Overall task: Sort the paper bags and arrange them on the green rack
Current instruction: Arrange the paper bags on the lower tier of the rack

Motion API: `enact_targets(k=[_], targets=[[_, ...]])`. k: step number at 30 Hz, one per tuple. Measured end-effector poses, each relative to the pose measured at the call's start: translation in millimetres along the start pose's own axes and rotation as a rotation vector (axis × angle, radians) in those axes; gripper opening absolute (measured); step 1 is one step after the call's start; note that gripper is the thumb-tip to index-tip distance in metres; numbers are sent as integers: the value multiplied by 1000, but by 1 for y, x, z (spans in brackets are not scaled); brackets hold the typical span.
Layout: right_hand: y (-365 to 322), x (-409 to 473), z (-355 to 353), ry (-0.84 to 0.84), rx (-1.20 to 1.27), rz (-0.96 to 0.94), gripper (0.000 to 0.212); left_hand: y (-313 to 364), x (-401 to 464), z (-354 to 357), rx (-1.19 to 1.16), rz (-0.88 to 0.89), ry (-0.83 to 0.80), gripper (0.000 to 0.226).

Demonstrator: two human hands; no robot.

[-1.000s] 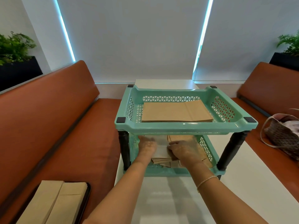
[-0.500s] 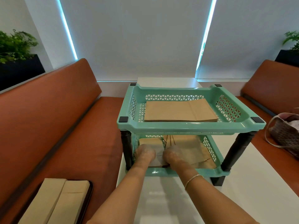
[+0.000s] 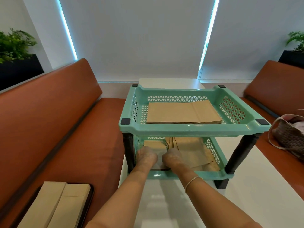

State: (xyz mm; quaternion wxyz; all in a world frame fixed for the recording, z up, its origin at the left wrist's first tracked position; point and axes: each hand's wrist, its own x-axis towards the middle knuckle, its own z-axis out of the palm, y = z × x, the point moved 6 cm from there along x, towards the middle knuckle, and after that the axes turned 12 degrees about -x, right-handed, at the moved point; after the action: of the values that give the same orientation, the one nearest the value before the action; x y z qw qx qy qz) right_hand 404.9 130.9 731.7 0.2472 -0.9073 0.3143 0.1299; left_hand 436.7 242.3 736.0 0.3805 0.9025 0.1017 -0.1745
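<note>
Mint-green two-tier plastic rack (image 3: 189,129) with perforated triangular side walls and black turned legs stands on a white table (image 3: 246,203). Upper tier holds a neat flat stack of brown kraft paper bags (image 3: 182,113), edges aligned, long side facing the camera, one fold line visible across the top bag. Lower tier holds further brown paper bags (image 3: 194,153): these lie overlapped and fanned, less even than the upper stack, with a small separate pile at the left end of the tier.

Left hand (image 3: 146,157) and right hand (image 3: 171,157) are both inside the front of the lower tier, side by side, knuckles up, resting on the left pile. Fingers curl downward over the pile's near edge; whether they actually pinch the bags cannot be told, as the fingertips are hidden. Right wrist carries a thin beaded bracelet (image 3: 192,181).

Off the rack, two more tan paper bags (image 3: 54,206) lie on a dark tray on the rust-orange bench seat (image 3: 74,145) at lower left. A woven handbag (image 3: 289,139) sits on the right bench
</note>
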Motion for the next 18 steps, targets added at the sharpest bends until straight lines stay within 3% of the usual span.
enact_targets(k=[4,15,18], targets=[[-2,2,6,-25,2,4,25,-1,2,-1,-46,-6,59,36],[-1,1,7,6,-21,-93,27,5,-3,6,261,145,48,43],[4,4,-3,59,-59,-124,14,11,-5,5,329,224,77,43]])
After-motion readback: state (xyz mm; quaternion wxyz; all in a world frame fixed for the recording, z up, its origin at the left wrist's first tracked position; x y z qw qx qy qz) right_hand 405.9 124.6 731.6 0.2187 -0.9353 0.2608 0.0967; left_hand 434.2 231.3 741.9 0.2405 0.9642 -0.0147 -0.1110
